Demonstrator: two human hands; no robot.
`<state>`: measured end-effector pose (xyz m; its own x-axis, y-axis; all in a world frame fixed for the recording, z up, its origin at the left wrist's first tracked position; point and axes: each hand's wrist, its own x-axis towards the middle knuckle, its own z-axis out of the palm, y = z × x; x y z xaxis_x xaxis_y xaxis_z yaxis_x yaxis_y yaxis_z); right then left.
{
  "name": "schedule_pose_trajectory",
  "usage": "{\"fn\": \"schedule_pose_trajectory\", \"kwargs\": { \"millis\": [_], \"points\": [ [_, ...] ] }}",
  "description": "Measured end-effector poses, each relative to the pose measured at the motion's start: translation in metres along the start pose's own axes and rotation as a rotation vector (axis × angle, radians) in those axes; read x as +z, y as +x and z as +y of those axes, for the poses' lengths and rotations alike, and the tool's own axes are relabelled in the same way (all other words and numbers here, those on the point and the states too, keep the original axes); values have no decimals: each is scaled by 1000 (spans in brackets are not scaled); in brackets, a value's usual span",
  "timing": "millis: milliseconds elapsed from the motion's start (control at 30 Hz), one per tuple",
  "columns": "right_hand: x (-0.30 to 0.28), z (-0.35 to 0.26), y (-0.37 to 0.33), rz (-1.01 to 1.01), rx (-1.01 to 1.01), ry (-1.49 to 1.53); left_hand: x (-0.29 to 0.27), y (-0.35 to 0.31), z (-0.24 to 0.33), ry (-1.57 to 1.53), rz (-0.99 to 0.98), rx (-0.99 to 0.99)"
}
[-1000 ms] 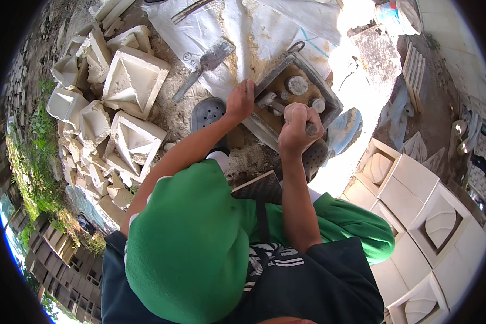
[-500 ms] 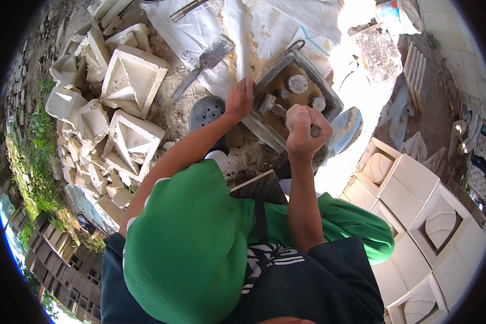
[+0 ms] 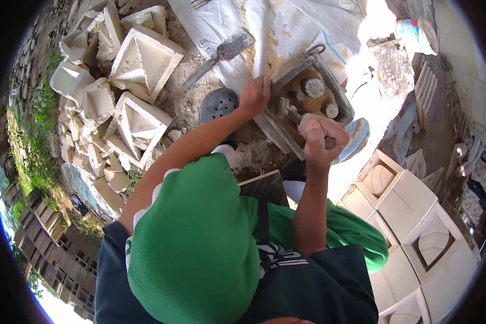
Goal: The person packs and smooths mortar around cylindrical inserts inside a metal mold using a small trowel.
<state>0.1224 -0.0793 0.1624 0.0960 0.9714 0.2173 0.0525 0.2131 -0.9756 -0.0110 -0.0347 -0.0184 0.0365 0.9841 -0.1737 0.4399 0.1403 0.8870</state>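
Observation:
A grey rectangular box-like mould (image 3: 279,129) stands on the ground in front of me, with brown sandy material inside. Round upright pieces stand in it, among them a wide cylinder (image 3: 312,87) and a smaller one (image 3: 329,110). My left hand (image 3: 255,97) is closed on the mould's left edge. Wrapped round a handle, my right hand (image 3: 323,137) is over the near right part of the mould. It holds a hammer-like tool (image 3: 292,114), whose blocky head is low inside the mould near its left wall. The fingers hide part of the handle.
A flat trowel (image 3: 235,44) lies on white sacking (image 3: 278,27) beyond my shoe (image 3: 219,106). Broken pale blocks (image 3: 146,62) are heaped at left. Finished cream blocks (image 3: 407,200) stand in rows at right. A blue-and-white bucket (image 3: 417,36) is at far right.
The whole view has shifted, so the scene sits farther right. My right hand has come slightly nearer to me relative to the mould; the tool's head stays in place. My left hand keeps its hold.

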Motion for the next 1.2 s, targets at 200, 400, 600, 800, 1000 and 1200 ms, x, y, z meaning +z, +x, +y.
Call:
{"fn": "schedule_pose_trajectory", "kwargs": {
  "millis": [200,400,600,800,1000,1200],
  "points": [
    [3,1,9,-133,69,-84,6,2,-16,69,44,68],
    [4,17,12,151,166,107,4,4,-5,28,1,66],
    [7,20,23,67,88,28,2,3,-3,-30,65,99],
    [9,23,5,377,177,129,2,3,-1,-16,43,55],
    [26,31,9,397,0,-66,7,1,-10,76,102,282],
    [23,13,4,425,103,66,4,0,-2,9,-13,38]
  ]
}}
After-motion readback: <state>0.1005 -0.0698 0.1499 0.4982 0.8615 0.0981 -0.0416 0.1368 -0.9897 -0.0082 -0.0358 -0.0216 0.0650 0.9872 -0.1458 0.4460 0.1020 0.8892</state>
